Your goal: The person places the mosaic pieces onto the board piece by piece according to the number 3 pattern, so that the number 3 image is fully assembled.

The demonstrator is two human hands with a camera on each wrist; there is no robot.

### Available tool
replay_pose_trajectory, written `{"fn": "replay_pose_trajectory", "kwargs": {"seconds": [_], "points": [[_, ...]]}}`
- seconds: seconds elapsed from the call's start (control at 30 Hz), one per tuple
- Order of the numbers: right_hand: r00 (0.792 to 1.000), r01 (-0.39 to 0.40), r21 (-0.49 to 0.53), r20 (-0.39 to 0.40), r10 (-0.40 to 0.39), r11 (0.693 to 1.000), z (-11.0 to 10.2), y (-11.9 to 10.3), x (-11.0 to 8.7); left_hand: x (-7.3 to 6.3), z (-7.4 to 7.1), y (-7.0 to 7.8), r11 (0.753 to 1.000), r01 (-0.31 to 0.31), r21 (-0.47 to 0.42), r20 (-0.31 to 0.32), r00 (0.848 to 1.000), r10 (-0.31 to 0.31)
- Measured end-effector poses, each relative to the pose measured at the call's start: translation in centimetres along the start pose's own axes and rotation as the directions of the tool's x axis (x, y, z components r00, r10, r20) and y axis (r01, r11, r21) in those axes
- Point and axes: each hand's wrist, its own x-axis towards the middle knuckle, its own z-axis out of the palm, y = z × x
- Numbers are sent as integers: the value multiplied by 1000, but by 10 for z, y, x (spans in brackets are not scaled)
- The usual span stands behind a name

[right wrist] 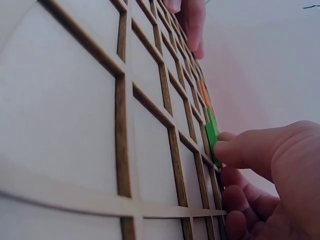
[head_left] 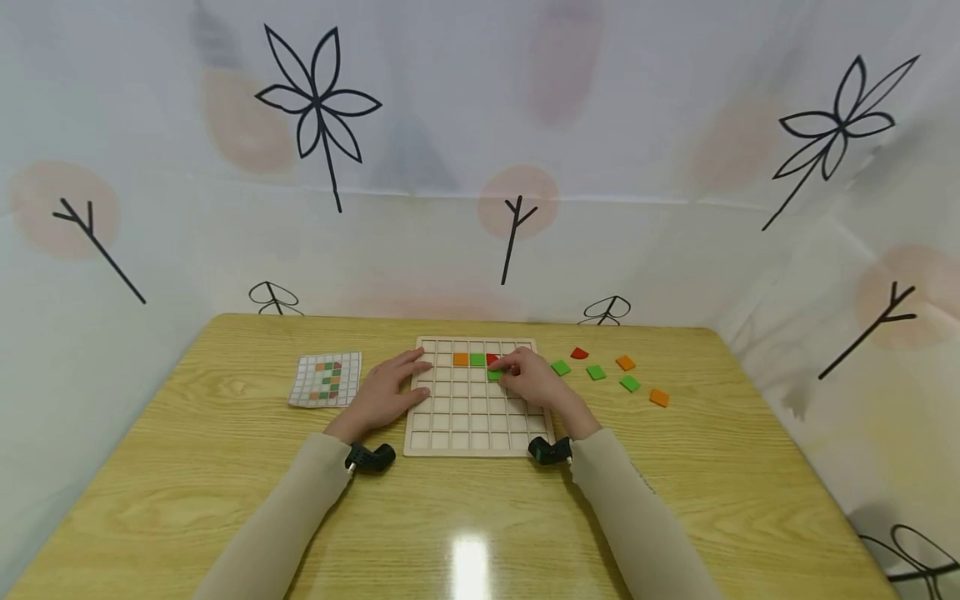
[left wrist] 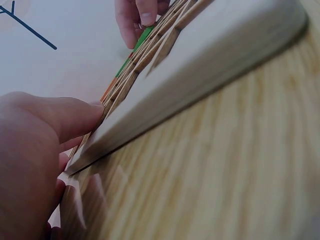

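A pale wooden grid board (head_left: 450,421) lies on the table. In one of its upper rows sit an orange tile (head_left: 461,360), a green tile (head_left: 477,360) and a partly covered red tile (head_left: 492,359), side by side. My right hand (head_left: 534,379) pinches another green tile (right wrist: 212,142) just below the red one; in the right wrist view this tile leans at the grid, with the thumb on its near face. My left hand (head_left: 386,390) rests on the board's left edge, its thumb and fingertips on the frame and fingers spread.
Left of the board lies a paper card (head_left: 326,382) printed with a coloured grid pattern. Loose tiles are scattered to the right: several green, such as one green piece (head_left: 596,372), a red rounded piece (head_left: 579,353) and two orange ones, including an orange square (head_left: 659,397).
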Motion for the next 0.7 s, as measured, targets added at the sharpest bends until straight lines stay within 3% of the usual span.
{"fn": "replay_pose_trajectory", "kwargs": {"seconds": [0.37, 0.7], "points": [[1000, 24, -67, -13, -25, 997, 1, -4, 0, 0, 0, 0, 1000, -3, -3, -3, 1000, 3], [1000, 11, -28, -13, -12, 1000, 1, -4, 0, 0, 0, 0, 1000, -4, 1, -1, 1000, 4]]}}
